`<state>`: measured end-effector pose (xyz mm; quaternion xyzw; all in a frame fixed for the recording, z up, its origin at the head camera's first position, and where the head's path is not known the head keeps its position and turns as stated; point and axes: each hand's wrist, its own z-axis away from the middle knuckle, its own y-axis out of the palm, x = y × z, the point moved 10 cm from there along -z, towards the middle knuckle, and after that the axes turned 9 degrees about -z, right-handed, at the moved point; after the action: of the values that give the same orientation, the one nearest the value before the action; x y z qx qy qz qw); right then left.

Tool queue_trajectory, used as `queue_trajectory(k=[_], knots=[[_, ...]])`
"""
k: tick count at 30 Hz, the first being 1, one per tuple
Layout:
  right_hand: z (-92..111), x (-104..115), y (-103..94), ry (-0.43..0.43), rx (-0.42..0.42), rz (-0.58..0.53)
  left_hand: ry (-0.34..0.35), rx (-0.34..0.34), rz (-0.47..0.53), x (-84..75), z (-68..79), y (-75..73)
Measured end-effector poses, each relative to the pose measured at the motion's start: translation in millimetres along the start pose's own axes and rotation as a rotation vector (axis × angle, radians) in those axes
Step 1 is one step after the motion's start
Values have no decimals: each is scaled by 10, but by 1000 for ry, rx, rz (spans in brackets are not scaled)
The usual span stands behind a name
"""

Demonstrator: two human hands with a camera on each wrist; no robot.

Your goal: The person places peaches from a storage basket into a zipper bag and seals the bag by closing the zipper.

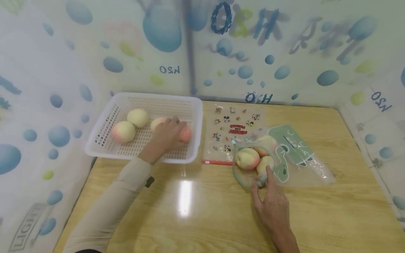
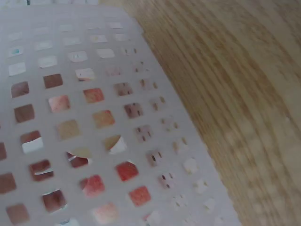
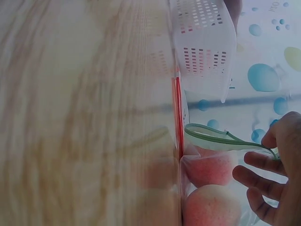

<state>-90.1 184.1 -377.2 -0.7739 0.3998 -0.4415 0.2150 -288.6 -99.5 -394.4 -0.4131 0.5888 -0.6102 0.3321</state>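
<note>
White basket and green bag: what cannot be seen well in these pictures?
Head: the left hand partly covers peaches beneath; its exact grip hidden.
Head: overlap obscures how many peaches the green bag holds.
Left wrist: basket wall hides all but patches behind it.
Right wrist: the edge cuts off the right hand.

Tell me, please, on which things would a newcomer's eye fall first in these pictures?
Probably first on the white basket, left on the wooden table, where the left hand is among yellow-pink peaches. Then on the clear bag with green print to its right, its mouth showing more peaches and its rim held by the right hand. Behind, the backdrop with blue spots is striking too.
</note>
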Motion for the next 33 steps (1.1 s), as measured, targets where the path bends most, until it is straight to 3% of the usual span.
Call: queue_trajectory(k=[4,7,16,26,29,33], knots=[[32,8,6,-10,4,-4,-30,0,63,63,66,41],[42,11,15,-19,9,-3,-44,-41,84,95,107,-2],[29,-2,11,-9,8,9,-35,-353,178,61,330,-430],[18,-8,12,-3,12,16,107,-688,232,-310,552,-976],[3,-8,8,-1,9,11,172,-740,248,-495,608,-1092],[-25,-10,8,-4,7,5,245,-751,253,-718,626,-1131]])
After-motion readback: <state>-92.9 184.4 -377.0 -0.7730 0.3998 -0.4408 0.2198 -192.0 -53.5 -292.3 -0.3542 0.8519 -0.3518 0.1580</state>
